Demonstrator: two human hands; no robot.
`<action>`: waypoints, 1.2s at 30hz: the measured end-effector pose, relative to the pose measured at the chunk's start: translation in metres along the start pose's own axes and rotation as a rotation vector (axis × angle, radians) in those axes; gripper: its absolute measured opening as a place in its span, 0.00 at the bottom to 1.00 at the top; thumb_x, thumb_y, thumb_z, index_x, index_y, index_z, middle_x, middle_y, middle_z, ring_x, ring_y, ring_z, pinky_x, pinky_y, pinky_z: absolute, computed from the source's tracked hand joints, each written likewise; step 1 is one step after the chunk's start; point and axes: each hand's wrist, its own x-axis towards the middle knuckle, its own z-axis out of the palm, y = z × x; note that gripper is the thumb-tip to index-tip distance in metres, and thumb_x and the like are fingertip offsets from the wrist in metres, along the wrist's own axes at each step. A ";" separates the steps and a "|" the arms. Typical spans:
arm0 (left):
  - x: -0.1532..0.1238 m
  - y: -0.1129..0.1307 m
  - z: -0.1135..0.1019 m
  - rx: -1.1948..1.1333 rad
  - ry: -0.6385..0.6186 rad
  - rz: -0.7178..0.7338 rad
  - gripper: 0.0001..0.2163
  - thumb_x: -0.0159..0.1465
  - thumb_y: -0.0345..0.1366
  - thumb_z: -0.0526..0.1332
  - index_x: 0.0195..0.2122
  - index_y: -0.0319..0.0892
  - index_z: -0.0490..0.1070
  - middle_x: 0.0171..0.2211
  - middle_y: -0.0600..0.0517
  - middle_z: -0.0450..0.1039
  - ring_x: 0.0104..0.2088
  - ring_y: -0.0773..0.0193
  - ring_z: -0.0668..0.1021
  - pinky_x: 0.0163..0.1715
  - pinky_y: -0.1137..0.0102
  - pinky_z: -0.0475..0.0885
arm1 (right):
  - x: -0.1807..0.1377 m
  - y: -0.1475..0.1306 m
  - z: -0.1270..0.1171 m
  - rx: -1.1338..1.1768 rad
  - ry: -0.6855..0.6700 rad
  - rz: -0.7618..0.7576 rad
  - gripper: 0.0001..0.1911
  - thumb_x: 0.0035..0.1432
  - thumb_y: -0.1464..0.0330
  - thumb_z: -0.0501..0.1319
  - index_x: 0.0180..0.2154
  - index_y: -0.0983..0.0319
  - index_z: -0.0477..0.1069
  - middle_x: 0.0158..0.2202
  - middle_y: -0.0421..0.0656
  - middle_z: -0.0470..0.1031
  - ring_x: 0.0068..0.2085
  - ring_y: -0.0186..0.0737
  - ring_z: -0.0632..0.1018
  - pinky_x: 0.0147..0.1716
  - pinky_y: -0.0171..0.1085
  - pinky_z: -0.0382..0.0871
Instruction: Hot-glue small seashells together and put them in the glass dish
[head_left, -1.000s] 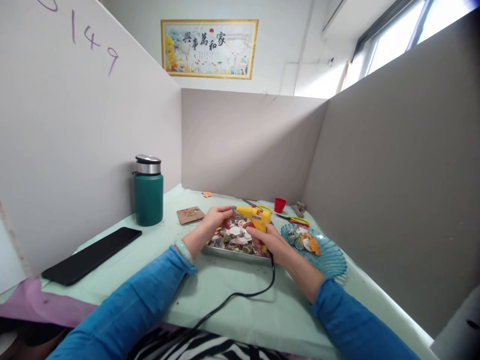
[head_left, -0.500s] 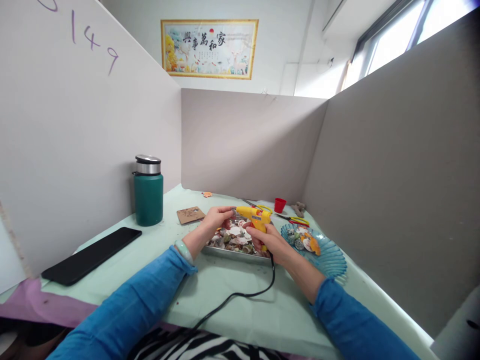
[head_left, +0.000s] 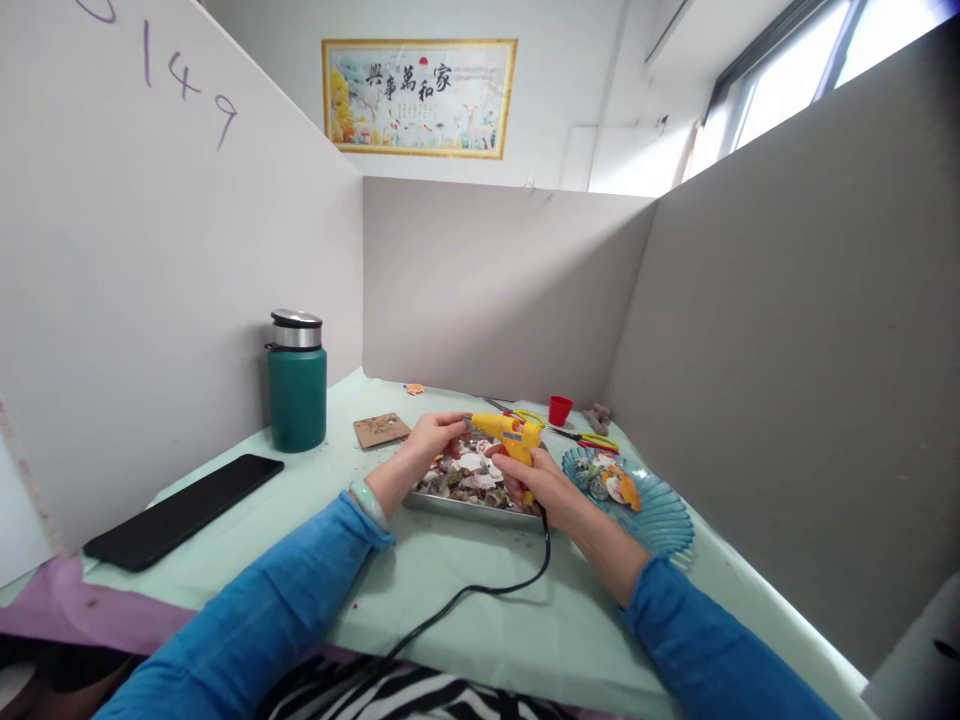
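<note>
My right hand (head_left: 534,482) grips the handle of a yellow hot glue gun (head_left: 510,433), whose nozzle points left. My left hand (head_left: 429,437) pinches a small piece, too small to name, right at the nozzle tip. Both hands hover over a metal tray (head_left: 457,502) filled with several shells and stones. The gun's black cord (head_left: 480,590) trails back across the table toward me.
A blue glass dish (head_left: 660,515) with shells lies right of the tray. Scissors (head_left: 592,440) and a red cup (head_left: 559,410) sit behind it. A green flask (head_left: 297,385), a brown card (head_left: 381,429) and a black phone (head_left: 184,510) are at the left. Partition walls enclose the table.
</note>
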 end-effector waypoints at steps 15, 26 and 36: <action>0.005 -0.005 -0.004 -0.150 0.027 0.033 0.15 0.52 0.39 0.64 0.39 0.35 0.74 0.27 0.50 0.72 0.17 0.73 0.69 0.17 0.75 0.64 | 0.001 0.004 -0.002 -0.015 0.005 -0.019 0.19 0.50 0.56 0.62 0.39 0.63 0.69 0.15 0.32 0.58 0.17 0.28 0.59 0.17 0.30 0.52; 0.002 0.000 -0.001 -0.110 -0.009 -0.017 0.16 0.53 0.34 0.63 0.42 0.34 0.74 0.25 0.50 0.72 0.17 0.74 0.68 0.17 0.76 0.63 | 0.000 0.003 -0.001 -0.002 -0.006 -0.032 0.18 0.52 0.58 0.62 0.40 0.63 0.68 0.15 0.32 0.58 0.17 0.27 0.59 0.17 0.30 0.53; 0.006 -0.004 -0.004 -0.220 0.025 -0.010 0.15 0.51 0.37 0.65 0.39 0.35 0.74 0.29 0.49 0.73 0.16 0.74 0.68 0.17 0.75 0.65 | 0.001 0.003 -0.001 -0.012 -0.006 -0.013 0.19 0.51 0.56 0.62 0.40 0.62 0.68 0.15 0.32 0.58 0.17 0.28 0.59 0.18 0.30 0.52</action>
